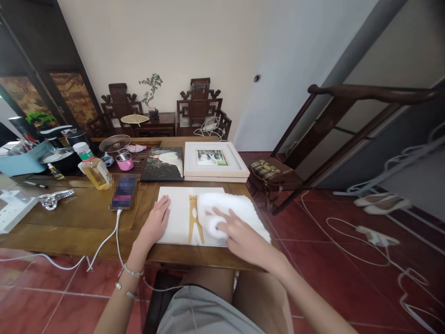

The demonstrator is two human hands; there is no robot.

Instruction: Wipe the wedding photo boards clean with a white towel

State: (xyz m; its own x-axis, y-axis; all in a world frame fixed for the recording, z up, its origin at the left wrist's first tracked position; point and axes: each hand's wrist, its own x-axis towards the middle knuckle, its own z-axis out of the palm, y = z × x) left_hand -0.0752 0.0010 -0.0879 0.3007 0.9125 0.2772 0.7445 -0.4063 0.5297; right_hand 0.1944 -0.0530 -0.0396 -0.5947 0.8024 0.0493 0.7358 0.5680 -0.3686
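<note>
White canvas board (177, 213): lying on wooden table (76, 222), showing bare at left
White fluffy sheet (239, 204): covering the right part, bordering tan cat (192, 220)
Left hand (158, 220): lying flat across the left edge, gripping nothing
Right hand (239, 234): half-curling at white wad (215, 229), blurring beyond telling the grip

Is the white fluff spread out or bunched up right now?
Mostly spread out: the fluff forms a broad layer right of the cat figure. Beneath the right hand, I cannot tell.
</note>
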